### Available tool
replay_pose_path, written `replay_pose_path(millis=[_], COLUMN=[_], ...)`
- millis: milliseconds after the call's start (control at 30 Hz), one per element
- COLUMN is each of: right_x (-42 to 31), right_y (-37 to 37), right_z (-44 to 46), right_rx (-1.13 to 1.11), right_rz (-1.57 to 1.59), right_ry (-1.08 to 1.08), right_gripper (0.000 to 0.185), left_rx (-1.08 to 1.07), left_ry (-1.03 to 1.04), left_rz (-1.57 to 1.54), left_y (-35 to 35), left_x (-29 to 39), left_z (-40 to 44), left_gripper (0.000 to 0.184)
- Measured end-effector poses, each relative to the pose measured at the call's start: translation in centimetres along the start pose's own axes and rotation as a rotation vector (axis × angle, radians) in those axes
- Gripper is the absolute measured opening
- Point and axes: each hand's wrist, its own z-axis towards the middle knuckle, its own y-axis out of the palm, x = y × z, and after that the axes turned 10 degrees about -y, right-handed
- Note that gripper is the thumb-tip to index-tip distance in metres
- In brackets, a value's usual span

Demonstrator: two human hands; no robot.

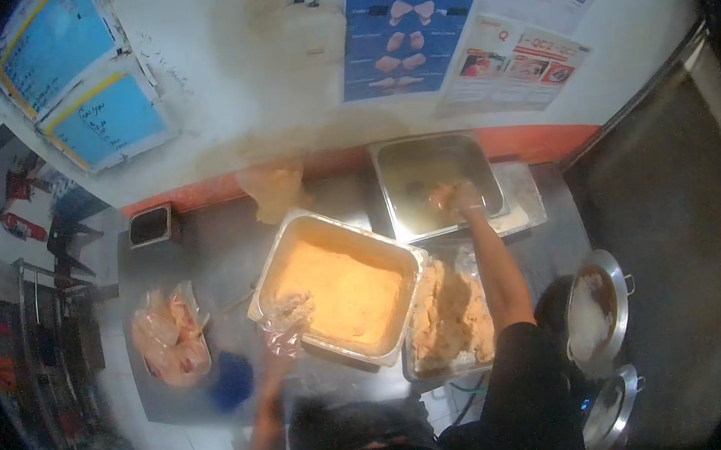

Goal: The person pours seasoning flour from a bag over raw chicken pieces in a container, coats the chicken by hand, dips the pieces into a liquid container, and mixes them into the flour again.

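My left hand [286,323], in a clear plastic glove, is at the left side of a deep metal pan of orange-yellow flour [345,291]; flour clings to its fingers, and whether it holds anything is too blurred to tell. Reaching forward, my right hand [465,201] is over or in a metal pan of cloudy liquid [390,187]. At its fingertips is a piece of raw meat [442,195]. A tray of flour-coated pieces [447,312] stands to the right of the flour pan, below my right forearm.
Bagged raw meat [172,339] lies at the table's left, near a blue item [231,381]. A small dark container [151,226] and a plastic bag [277,190] are by the wall. Two round pans [616,304] [625,408] stand at the right.
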Motion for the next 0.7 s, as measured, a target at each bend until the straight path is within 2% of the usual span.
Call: replay_pose_path(millis=[67,100,167,200,267,367,400,433,467,500,567,600,700], right_x=[0.3,-1.5,-7.0,-4.9,-0.1,3.4,3.8,4.3,4.2,3.4,0.2,-1.6,-7.1], right_y=[-1.2,-2.6,-6.4,-4.8,-0.8,1.5,0.6,-0.5,-1.7,-3.2,-8.1,-10.5,-16.6], right_z=[0.8,0.3,-1.1,-0.5,0.7,2.3,2.8,3.6,4.4,4.4,4.0,3.9,2.3], right_rx=[-0.129,-0.130,-0.094,-0.095,0.019,-0.033,-0.038,-0.112,-0.182,-0.186,-0.100,-0.070,-0.018], right_rz=[-0.512,-0.511,-0.356,-0.358,-0.127,-0.009,-0.011,-0.220,-0.428,-0.431,-0.234,-0.131,0.075], right_ry=[-0.210,-0.208,-0.058,-0.056,-0.061,0.005,0.002,-0.235,-0.473,-0.481,-0.415,-0.369,-0.294], right_gripper=[0.030,0.030,0.028,0.028,0.031,0.035,0.035,0.036,0.037,0.037,0.036,0.035,0.032], left_rx=[-0.009,-0.027,-0.045,-0.062,-0.081,-0.070,-0.070,-0.069,-0.063,-0.143,-0.218,-0.276,-0.217], left_ry=[-0.048,-0.049,-0.051,-0.085,-0.120,-0.027,-0.047,-0.068,-0.068,-0.185,-0.305,-0.166,0.317], left_rz=[-0.056,-0.077,-0.098,-0.079,-0.064,-0.090,0.055,0.199,0.193,0.353,0.504,0.452,0.571], left_y=[-0.1,-0.2,-0.4,-0.6,-0.2,0.9,0.9,0.8,0.8,0.7,0.3,-0.1,1.4], left_x=[-0.4,-0.5,-0.8,-1.0,-1.2,-0.3,0.0,0.3,0.5,0.7,-2.9,-9.2,-11.8], left_z=[-0.1,-0.3,-0.4,-0.4,-0.3,-0.3,-0.1,0.1,0.4,0.5,0.5,0.6,-2.2], left_gripper=[0.035,0.036,0.037,0.038,0.039,0.040,0.036,0.033,0.033,0.034,0.036,0.037,0.041])
